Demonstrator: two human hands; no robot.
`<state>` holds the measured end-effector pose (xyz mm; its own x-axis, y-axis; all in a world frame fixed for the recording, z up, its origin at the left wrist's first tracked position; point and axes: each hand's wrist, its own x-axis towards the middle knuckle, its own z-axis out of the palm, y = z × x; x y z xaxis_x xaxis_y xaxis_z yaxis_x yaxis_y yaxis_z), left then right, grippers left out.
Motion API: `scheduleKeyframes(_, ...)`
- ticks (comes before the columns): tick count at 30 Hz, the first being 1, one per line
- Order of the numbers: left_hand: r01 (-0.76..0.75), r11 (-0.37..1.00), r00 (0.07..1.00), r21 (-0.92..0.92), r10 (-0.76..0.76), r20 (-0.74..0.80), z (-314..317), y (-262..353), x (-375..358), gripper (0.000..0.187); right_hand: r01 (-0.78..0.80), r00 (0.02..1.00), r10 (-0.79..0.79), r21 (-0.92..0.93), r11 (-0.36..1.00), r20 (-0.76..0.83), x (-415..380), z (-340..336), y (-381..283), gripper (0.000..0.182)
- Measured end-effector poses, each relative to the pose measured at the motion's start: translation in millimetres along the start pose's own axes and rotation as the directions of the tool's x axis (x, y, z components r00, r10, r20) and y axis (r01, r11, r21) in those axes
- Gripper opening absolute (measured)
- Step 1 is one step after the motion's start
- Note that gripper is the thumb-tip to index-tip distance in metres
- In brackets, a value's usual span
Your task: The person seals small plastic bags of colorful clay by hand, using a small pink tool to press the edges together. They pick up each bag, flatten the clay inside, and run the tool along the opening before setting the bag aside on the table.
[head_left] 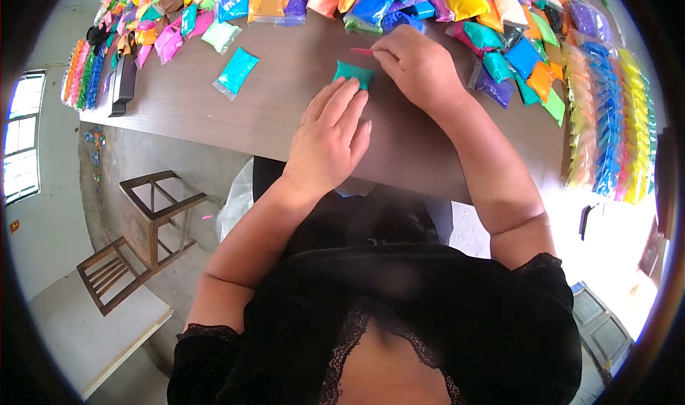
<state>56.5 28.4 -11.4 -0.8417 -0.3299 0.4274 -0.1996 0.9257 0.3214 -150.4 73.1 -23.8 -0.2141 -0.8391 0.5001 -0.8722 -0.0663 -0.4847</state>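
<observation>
My left hand (334, 130) lies flat with its fingers stretched out, the fingertips resting on a small teal packet (353, 72) on the table. Part of that packet is hidden under the fingers. Just to the right and above, my right hand (415, 66) is closed in a pinch around a thin pink stick (362, 51). The stick's tip points left over the table, close to the packet's far edge; its other end is hidden in the fingers. Another teal packet (238, 71) with a clear end lies apart to the left.
Many colourful packets (371, 7) are heaped along the far side of the brown table (193, 112). Long strips of bagged packets (606, 119) hang at the right edge. A black box-like object (123, 85) stands at the left edge. A wooden chair (153, 226) is on the floor.
</observation>
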Motion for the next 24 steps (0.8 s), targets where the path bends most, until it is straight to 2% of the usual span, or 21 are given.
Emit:
scheduleKeyframes(2, 0.003, 1.0, 1.0, 0.01, -0.003, -0.01, -0.8, -0.1, -1.0, 0.042, -0.082, 0.994, 0.091, 0.149, 0.985, -0.056, -1.3, -5.3, 2.5, 0.011)
scheduleKeyframes(4, 0.245, 0.915, 0.948, -0.322, -0.296, -0.119, -5.6, 2.0, 1.0, 0.039, -0.1, 0.992, 0.112, 0.183, 0.978, -0.057, -2.2, -10.8, 3.7, 0.013)
scheduleKeyframes(5, 0.358, 0.792, 0.872, -0.494, -0.473, -0.128, -10.4, 2.4, 2.3, 0.037, -0.116, 0.99, 0.132, 0.221, 0.968, -0.058, -3.3, -12.8, 4.5, 0.013)
scheduleKeyframes(6, 0.355, 0.794, 0.875, -0.494, -0.468, -0.123, -12.2, -3.9, 3.5, 0.037, -0.133, 0.987, 0.153, 0.257, 0.957, -0.057, -4.9, -14.8, 5.6, 0.013)
scheduleKeyframes(8, 0.203, 0.96, 0.945, -0.192, -0.243, -0.22, -16.1, -22.3, 7.8, 0.036, -0.166, 0.982, 0.183, 0.275, 0.947, -0.038, -5.3, -16.9, 5.2, 0.013)
scheduleKeyframes(9, 0.097, 0.982, 0.981, -0.16, -0.122, -0.152, -19.3, -25.7, 10.2, 0.034, -0.192, 0.978, 0.206, 0.292, 0.937, -0.017, -4.8, -17.0, 4.9, 0.014)
scheduleKeyframes(10, 0.094, 0.983, 0.982, -0.159, -0.118, -0.149, -18.8, -26.9, 11.5, 0.034, -0.194, 0.978, 0.209, 0.293, 0.936, -0.02, -4.7, -16.8, 5.1, 0.014)
scheduleKeyframes(12, -0.014, 0.994, 0.997, -0.11, 0.022, 0.075, -18.3, -26.6, 14.7, 0.036, -0.211, 0.975, 0.221, 0.292, 0.933, 0.001, -4.8, -16.1, 5.4, 0.015)
scheduleKeyframes(13, -0.016, 0.994, 0.997, -0.108, 0.025, 0.079, -17.8, -22.1, 15.1, 0.036, -0.213, 0.975, 0.224, 0.294, 0.932, -0.002, -4.9, -16.4, 5.0, 0.015)
scheduleKeyframes(15, 0.054, 0.994, 0.995, 0.099, -0.061, 0.074, -17.0, -7.0, 15.3, 0.039, -0.228, 0.972, 0.236, 0.295, 0.928, 0.011, -4.9, -17.3, 4.3, 0.016)
scheduleKeyframes(19, 0.097, 0.985, 0.989, 0.143, -0.112, 0.1, -22.5, 6.9, 19.7, 0.04, -0.22, 0.974, 0.227, 0.28, 0.935, 0.007, -4.6, -17.0, 4.8, 0.016)
scheduleKeyframes(21, 0.024, 0.988, 1.0, 0.154, -0.025, 0.005, -21.6, 3.7, 15.4, 0.041, -0.191, 0.98, 0.199, 0.272, 0.943, -0.002, -4.9, -17.9, 4.7, 0.016)
scheduleKeyframes(22, 0.024, 0.988, 1.0, 0.152, -0.026, 0.008, -16.5, -0.4, 12.0, 0.041, -0.195, 0.979, 0.202, 0.272, 0.942, 0.0, -5.5, -18.7, 4.3, 0.016)
scheduleKeyframes(24, -0.073, 0.995, 0.997, 0.073, 0.074, -0.015, -7.1, -8.1, 5.9, 0.04, -0.195, 0.981, 0.193, 0.259, 0.946, 0.035, -5.2, -19.8, 1.5, 0.015)
